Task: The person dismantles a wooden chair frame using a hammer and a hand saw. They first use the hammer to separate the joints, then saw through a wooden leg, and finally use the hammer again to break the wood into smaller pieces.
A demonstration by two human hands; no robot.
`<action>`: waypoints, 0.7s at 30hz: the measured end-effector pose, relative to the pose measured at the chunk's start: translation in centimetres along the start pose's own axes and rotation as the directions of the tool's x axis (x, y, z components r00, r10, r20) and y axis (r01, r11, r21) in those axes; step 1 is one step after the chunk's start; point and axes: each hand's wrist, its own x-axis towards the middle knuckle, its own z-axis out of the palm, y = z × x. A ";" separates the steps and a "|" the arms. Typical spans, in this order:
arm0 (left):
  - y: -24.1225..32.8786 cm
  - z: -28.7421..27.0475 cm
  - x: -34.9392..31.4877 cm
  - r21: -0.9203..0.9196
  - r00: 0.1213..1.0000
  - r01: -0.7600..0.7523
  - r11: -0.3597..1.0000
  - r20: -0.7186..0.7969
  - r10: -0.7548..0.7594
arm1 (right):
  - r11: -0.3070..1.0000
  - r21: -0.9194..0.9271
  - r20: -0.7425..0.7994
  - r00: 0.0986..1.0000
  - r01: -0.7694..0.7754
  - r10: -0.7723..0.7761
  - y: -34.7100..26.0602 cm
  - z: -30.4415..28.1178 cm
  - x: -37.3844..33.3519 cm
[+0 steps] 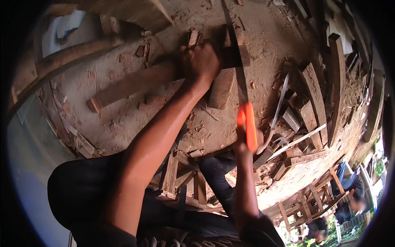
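Saw blade apparently cut off (top edge).

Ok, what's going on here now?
A person is at work with a saw and a beam. The left hand is curled over the beam, while the right hand grips the saw by its orange handle. The blade lies across the beam near its right end; whether it has cut in, I can't tell. A short block sits by the beam, seemingly partly under it.
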 end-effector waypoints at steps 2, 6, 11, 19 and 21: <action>-0.6 0.6 0.3 -0.025 1.000 -0.012 1.000 -0.020 0.012 | 0.995 -0.021 0.018 0.995 0.095 -0.094 -1.1 1.3 2.3; -0.9 -0.1 0.3 0.011 1.000 -0.026 1.000 -0.014 0.026 | 0.987 -0.146 0.051 0.997 0.066 -0.059 -0.7 -2.0 -4.9; -0.9 0.0 -0.1 -0.079 0.999 -0.040 0.996 0.023 0.042 | 0.997 -0.041 0.020 0.997 0.071 -0.070 -1.8 0.5 2.1; -0.3 -1.3 0.7 -0.006 0.999 -0.037 0.999 0.014 0.037 | 0.904 -0.195 0.136 0.902 -0.382 0.410 -2.2 -3.5 -7.2; -0.2 -0.9 0.1 -0.008 0.998 -0.065 0.998 0.014 0.065 | 0.974 -0.226 0.087 0.995 -0.019 0.040 -1.4 -1.4 -1.5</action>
